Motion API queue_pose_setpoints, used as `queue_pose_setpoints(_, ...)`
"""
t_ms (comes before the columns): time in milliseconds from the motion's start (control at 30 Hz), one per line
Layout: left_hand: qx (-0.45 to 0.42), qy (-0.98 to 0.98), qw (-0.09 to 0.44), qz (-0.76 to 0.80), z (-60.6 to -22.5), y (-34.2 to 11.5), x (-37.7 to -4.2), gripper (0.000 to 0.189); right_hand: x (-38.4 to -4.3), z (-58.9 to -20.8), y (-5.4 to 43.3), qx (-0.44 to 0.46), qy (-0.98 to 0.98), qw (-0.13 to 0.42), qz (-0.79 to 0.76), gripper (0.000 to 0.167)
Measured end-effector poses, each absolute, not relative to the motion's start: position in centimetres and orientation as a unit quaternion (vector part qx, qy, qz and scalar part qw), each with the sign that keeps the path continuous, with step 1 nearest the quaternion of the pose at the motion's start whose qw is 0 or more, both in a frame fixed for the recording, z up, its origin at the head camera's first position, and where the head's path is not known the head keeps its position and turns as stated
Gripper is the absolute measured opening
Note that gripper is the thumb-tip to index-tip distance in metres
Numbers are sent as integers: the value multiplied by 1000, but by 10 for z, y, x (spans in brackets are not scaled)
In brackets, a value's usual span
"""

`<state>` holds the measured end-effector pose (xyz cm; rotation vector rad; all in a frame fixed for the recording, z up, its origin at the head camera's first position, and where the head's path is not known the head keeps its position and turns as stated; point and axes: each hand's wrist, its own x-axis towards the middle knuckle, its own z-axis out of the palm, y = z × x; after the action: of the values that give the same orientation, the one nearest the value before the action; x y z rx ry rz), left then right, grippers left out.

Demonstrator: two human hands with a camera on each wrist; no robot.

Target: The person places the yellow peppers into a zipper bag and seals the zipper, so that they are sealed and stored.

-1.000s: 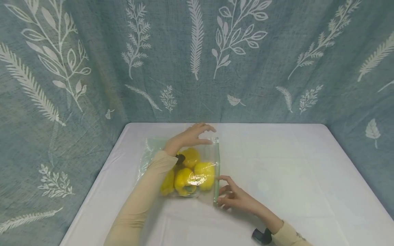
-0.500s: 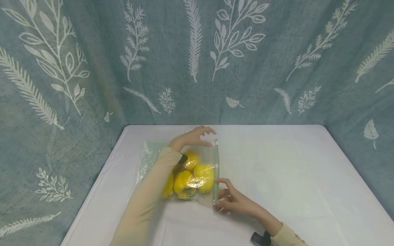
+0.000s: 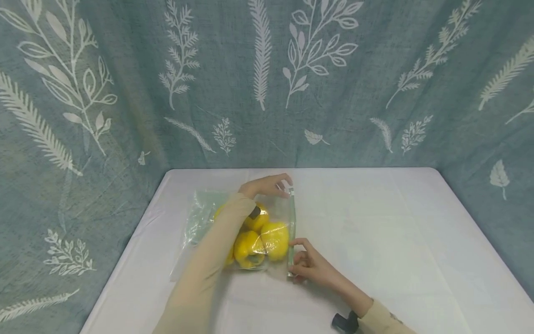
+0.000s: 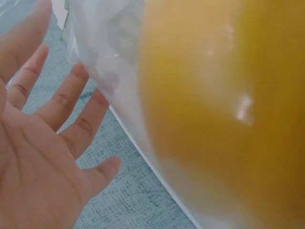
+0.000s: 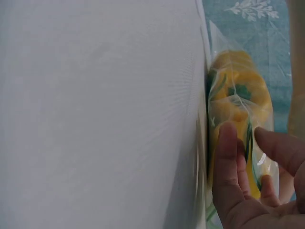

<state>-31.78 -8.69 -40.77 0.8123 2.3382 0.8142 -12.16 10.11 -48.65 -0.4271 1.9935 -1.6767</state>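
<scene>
A clear zip bag (image 3: 200, 218) with a green-tinted zip strip (image 3: 292, 218) lies on the white table, holding several yellow bell peppers (image 3: 276, 240). My left hand (image 3: 264, 186) reaches over it to the strip's far end. In the left wrist view, that hand's fingers (image 4: 69, 98) are spread, fingertips right at the bag's edge beside a blurred yellow pepper (image 4: 200, 95). At the near end of the strip, my right hand (image 3: 313, 266) holds the bag between thumb and fingers. The right wrist view shows green zip lines between them.
A white cloth covers the table (image 3: 375, 232). Behind it hangs a blue-green curtain (image 3: 233, 69) with white leaf prints. A dark wrist device (image 3: 345, 322) sits at the right sleeve, and the left sleeve (image 3: 200, 278) crosses part of the bag.
The left hand has shifted slightly right and its fingers have drawn in towards the strip's far corner. The right thumb has moved in over the near end. The bag stays nearly in place.
</scene>
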Motion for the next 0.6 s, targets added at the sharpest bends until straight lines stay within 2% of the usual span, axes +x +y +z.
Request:
queue_pose_setpoints(300, 276, 882, 272, 270, -415, -80, -321, 40, -123, -488, 97, -151, 735, 245, -614, 58)
queue_pose_setpoints(600, 284, 889, 232, 274, -422, -78, -328, 34, -125, -491, 98, -159, 758, 228, -589, 63)
